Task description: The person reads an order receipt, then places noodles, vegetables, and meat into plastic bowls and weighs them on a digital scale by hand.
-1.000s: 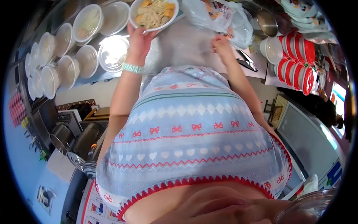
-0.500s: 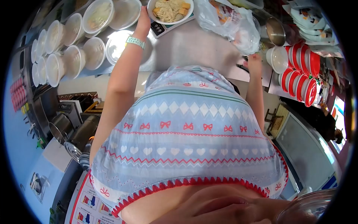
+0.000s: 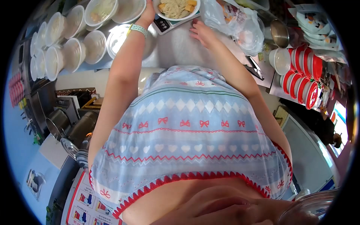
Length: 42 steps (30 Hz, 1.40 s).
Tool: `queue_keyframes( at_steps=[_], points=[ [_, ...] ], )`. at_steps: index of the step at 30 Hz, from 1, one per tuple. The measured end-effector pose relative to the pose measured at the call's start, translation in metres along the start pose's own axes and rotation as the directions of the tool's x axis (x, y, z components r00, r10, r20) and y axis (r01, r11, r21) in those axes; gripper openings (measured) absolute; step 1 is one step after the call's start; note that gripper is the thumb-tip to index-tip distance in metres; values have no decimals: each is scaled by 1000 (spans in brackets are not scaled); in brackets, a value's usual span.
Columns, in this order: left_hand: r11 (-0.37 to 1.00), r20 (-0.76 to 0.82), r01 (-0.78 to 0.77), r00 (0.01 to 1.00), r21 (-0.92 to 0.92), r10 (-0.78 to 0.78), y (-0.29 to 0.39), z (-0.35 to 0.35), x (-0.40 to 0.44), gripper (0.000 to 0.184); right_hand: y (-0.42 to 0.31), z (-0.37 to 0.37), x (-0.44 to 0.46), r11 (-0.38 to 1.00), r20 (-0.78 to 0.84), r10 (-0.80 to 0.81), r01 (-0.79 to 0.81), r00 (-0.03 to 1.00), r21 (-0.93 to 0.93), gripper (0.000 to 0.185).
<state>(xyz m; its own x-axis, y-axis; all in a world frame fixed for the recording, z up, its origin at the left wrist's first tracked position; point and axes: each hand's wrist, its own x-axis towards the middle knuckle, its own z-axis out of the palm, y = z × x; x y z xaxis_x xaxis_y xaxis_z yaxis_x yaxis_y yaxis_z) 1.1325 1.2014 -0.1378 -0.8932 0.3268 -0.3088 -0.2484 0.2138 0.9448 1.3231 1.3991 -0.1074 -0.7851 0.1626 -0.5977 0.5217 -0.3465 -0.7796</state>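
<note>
A white bowl [image 3: 177,19] of noodles [image 3: 174,8] with orange-yellow cubes sits on a digital scale [image 3: 162,25] at the top of the view. My left hand [image 3: 147,15] is at the bowl's left side, between it and a round plastic container [image 3: 129,11]; its fingers run out at the top edge, so their grip is hidden. Just right of the scale, my right hand [image 3: 204,34] hangs over the metal counter [image 3: 174,47], fingers apart and holding nothing. Beyond it lies a clear plastic bag [image 3: 249,37] with something inside.
Rows of plastic bowls [image 3: 75,54] fill the counter's left side. To the right are a black stapler-like tool [image 3: 255,69], a metal cup [image 3: 279,33], a white bowl [image 3: 280,60] and stacked red-and-white containers [image 3: 302,84]. Metal pots [image 3: 83,125] stand at lower left.
My right hand has moved left from beside the plastic bag to near the scale, uncovering the black tool. My left hand has shifted slightly right and up. The view has shifted a little.
</note>
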Motion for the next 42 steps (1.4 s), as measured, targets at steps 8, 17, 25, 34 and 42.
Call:
queue_keyframes(
  at_steps=[8,17,25,34,42],
  points=[
    [857,-213,420,905,298,-369,-43,19,-86,107,-1,-2,-2,990,25,-17,20,1000,-137,48],
    [912,-79,233,958,-339,-275,-12,21,-165,86,33,-40,-4,739,154,-309,339,939,-583,40],
    [886,-108,264,939,-382,-327,-3,2,-229,65,14,-78,-42,858,137,141,-190,981,478,28],
    [941,-141,97,979,-325,-149,-5,6,-258,23,42,-76,-42,94,625,-337,686,704,-722,31],
    [905,-71,158,977,-395,-202,-16,11,-271,21,53,-77,-48,-120,691,-238,685,682,-718,18]
  ],
)
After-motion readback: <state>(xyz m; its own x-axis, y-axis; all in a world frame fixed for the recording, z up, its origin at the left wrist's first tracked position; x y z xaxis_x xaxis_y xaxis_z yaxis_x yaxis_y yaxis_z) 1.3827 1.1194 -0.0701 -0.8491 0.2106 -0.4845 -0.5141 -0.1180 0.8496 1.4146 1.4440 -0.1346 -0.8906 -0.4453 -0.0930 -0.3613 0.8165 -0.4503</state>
